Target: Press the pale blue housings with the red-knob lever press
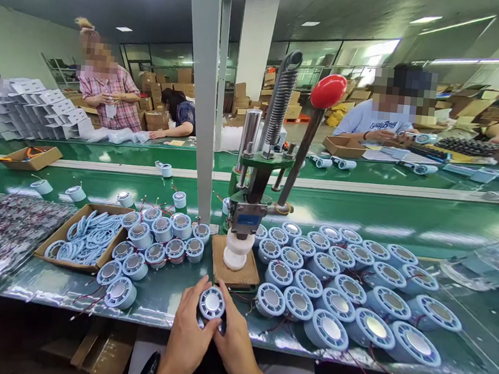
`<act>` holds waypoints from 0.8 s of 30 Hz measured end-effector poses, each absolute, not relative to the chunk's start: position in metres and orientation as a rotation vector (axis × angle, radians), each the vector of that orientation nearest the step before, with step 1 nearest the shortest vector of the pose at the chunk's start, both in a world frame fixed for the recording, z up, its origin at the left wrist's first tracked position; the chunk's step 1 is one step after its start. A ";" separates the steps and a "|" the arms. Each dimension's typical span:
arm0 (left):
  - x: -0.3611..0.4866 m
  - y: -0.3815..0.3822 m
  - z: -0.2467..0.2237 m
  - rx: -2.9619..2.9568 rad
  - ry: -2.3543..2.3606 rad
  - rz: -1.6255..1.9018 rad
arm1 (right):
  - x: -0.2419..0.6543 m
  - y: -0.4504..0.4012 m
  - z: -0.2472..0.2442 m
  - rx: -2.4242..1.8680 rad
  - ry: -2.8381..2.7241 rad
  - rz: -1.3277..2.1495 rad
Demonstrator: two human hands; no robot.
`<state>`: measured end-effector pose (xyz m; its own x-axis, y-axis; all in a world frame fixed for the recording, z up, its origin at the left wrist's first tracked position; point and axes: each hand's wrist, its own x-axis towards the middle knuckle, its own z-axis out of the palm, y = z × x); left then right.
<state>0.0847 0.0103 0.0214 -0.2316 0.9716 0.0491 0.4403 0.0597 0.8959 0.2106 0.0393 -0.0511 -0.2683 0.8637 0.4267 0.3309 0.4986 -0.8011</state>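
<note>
Between my two hands is a round light-blue housing (pixel 212 303) with a silver disc in its slotted top. My left hand (pixel 189 328) wraps round its left side, thumb at the front. From the right, my right hand (pixel 235 332) closes on the same housing. Just beyond them stands a hand-lever press (pixel 252 205) with a red knob (pixel 328 91). Its white pressing block (pixel 238 250) is down over a brown board (pixel 247 276). Similar blue housings with red wires stand in groups left (pixel 139 236) and right (pixel 327 330) of the press.
A cardboard box (pixel 108 258) of blue rings stands at the left, beside a bagged pile of small dark-and-silver parts (pixel 1 239). A grey post (pixel 202 100) rises behind the press. A green conveyor (pixel 100 178) crosses beyond. Several co-workers sit or stand on the far side. A clear plastic tray (pixel 484 265) is at the right.
</note>
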 end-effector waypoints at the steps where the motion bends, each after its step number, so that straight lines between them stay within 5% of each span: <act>1: 0.086 0.009 0.020 1.404 1.750 1.148 | 0.211 0.039 -0.051 -0.989 -1.833 0.722; 24: 0.081 0.009 0.015 1.440 1.756 1.182 | 0.200 0.031 -0.051 -1.065 -1.828 0.634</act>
